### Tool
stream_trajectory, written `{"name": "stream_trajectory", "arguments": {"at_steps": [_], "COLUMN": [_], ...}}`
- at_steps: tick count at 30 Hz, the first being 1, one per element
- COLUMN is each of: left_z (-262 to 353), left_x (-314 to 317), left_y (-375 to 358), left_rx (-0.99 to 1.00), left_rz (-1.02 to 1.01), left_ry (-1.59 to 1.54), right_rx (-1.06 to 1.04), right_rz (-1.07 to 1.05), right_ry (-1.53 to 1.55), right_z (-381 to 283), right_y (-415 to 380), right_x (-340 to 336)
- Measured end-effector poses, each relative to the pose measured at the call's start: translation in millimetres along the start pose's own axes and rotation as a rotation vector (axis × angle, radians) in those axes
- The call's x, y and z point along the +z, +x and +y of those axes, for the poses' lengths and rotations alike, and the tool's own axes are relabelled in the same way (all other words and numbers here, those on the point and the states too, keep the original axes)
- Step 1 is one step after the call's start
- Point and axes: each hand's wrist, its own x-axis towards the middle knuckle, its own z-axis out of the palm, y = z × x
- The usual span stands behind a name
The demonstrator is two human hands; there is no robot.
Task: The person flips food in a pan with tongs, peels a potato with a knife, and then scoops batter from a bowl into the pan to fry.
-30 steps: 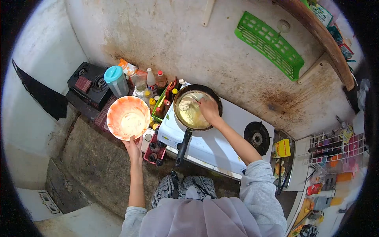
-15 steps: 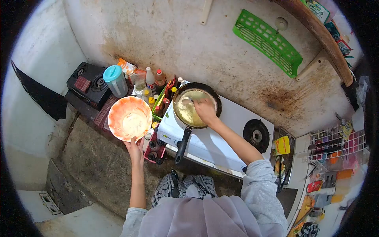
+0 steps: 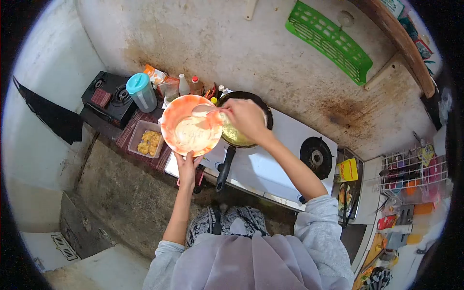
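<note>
In my left hand (image 3: 187,166) is the rim of an orange-and-white bowl (image 3: 170,113), tilted to show pale batter (image 3: 193,135) at its bottom. My right hand (image 3: 244,118) is closed on a spoon (image 3: 200,111), whose head is over the inside of the bowl. Beneath the right hand a black frying pan (image 3: 268,108) with yellowish oil stands on the white stove (image 3: 270,166), its handle (image 3: 225,169) towards me. The bowl overlaps the pan's left side. Left of the bowl, a clear plastic container (image 3: 137,130) holds several golden fried pieces (image 3: 151,143).
A jug with a turquoise lid (image 3: 141,94) and bottles (image 3: 195,86) stand behind the bowl. A second burner (image 3: 316,158) is at the stove's right. Farther right are a yellow packet (image 3: 347,170) and a wire rack (image 3: 413,176). A black stove (image 3: 108,99) sits at far left.
The bowl in my left hand has moved right and up beside the pan, uncovering the container of fried pieces. My right hand has lifted the spoon from the pan to over the bowl.
</note>
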Motion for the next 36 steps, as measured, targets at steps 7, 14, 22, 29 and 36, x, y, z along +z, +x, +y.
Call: {"name": "stream_trajectory", "arguments": {"at_steps": [7,14,22,29,36], "left_z": [6,18,30,33,6], "left_x": [11,5,1,10,11], "left_y": [-10,-16,-16,-20,-14], "left_rx": [0.039,0.025,0.003,0.028,0.240], "left_rz": [-0.070,-0.185,-0.228,-0.196,-0.159], "left_ry": [0.033,0.122,0.135,0.174,0.258], "right_rx": [-0.307,-0.433,-0.579,-0.504,-0.225], "right_rz": [0.069,0.083,0.143,-0.052,0.007], "right_ry": [-0.295,-0.286,-0.494,-0.550,-0.410], "right_z": [-4,-13,-2,-3,-1], "right_y": [-22,-33,-25,-47,-46], "right_x": [39,17,-22,-21,2]}}
